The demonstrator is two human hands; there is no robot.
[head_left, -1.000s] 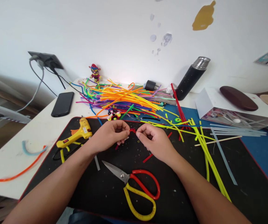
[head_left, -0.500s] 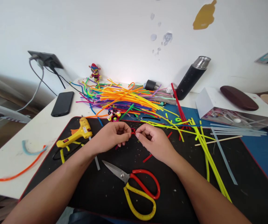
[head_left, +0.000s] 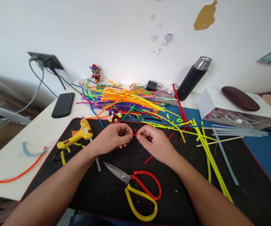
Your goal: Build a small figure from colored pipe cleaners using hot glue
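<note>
– Where is the piece we are working?

– Our short red pipe cleaner [head_left: 134, 135] is held above the black mat [head_left: 173, 207], between both hands. Our left hand [head_left: 116, 136] pinches one end with thumb and forefinger; our right hand [head_left: 155, 142] has its fingertips closed at the other, with the remaining fingers curled in.

– How far along do we judge it?

– It is a small length, so we take its cutting as done and its shaping as under way. We cannot tell its exact form: our fingers cover much of it. We see no join to anything else.

– And around it?

– The scissors [head_left: 127, 179] lie nearer us, blades together, and a red strip [head_left: 149, 159] lies beside our right hand. The yellow glue gun [head_left: 82, 134] rests unheld on our left, so we count no gluing in progress. Just beyond our left hand is a small figure [head_left: 114, 116], then the heap of uncut pipe cleaners [head_left: 126, 99]. Behind that, by the wall, stands a second figure [head_left: 95, 72], which looks complete to us
</note>
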